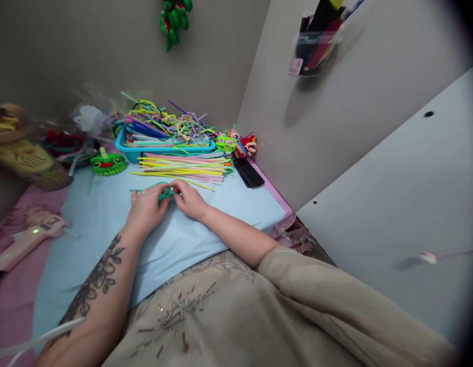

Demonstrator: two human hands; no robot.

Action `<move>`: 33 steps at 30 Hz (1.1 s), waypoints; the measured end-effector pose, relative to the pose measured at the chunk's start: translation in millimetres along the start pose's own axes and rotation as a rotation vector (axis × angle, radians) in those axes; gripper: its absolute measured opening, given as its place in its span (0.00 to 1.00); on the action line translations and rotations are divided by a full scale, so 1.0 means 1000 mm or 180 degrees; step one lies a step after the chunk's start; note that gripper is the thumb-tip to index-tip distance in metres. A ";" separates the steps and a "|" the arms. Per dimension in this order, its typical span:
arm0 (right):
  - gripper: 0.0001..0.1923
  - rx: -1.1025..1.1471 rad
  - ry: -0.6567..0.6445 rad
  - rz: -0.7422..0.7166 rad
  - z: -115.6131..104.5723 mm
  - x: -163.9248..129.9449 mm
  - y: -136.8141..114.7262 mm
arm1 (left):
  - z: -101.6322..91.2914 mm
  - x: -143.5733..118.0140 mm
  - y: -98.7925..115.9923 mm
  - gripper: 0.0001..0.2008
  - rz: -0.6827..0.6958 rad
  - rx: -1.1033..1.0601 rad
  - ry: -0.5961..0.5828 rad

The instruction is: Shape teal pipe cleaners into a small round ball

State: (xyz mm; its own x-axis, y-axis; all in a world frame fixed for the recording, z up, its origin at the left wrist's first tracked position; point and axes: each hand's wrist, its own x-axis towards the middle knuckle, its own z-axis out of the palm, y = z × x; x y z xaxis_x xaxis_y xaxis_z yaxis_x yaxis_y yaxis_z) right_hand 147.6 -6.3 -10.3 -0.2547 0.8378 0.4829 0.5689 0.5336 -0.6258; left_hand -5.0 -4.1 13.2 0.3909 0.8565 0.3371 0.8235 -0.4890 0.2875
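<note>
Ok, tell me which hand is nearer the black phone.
Right. The right hand lies just down-left of the black phone, pinching the green pipe cleaner; the left hand sits beyond it, farther from the phone.

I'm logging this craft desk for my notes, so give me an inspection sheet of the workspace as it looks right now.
Surface: light blue mat over a pink cover.
Job's things: teal pipe cleaner pinched between left hand and right hand.
Clutter: loose pipe cleaner bundle, blue tray heaped with more, green frog figure, black phone, pink glue gun.
Fingers: both hands shut on the pipe cleaner.
Cables: white cord by the left forearm.
Surroundings: grey walls, wall-mounted pen holder, green hanging figure.
</note>
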 end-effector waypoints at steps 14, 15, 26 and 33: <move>0.17 -0.0061 -0.0188 0.0381 0.006 0.005 0.008 | 0.002 0.001 -0.006 0.19 0.0037 0.0178 0.0187; 0.17 -0.0095 -0.0173 0.0352 0.006 0.005 0.008 | 0.003 0.001 -0.006 0.19 0.0036 0.0164 0.0197; 0.06 -0.0036 0.0279 -0.0149 -0.010 0.002 0.011 | 0.003 0.001 -0.014 0.18 -0.0085 -0.0363 0.0684; 0.07 -0.0147 0.1034 0.0078 -0.047 0.007 0.027 | 0.001 0.002 -0.030 0.13 -0.0796 -0.1752 0.1221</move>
State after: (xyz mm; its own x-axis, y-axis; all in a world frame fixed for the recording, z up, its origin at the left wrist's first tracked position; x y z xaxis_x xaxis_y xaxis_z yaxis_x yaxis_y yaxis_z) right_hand 198.3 8.7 5.2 0.0180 0.7657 0.6429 0.6087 0.5017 -0.6146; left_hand -28.5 12.1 4.5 -0.0377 0.8848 0.4644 0.5031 -0.3847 0.7739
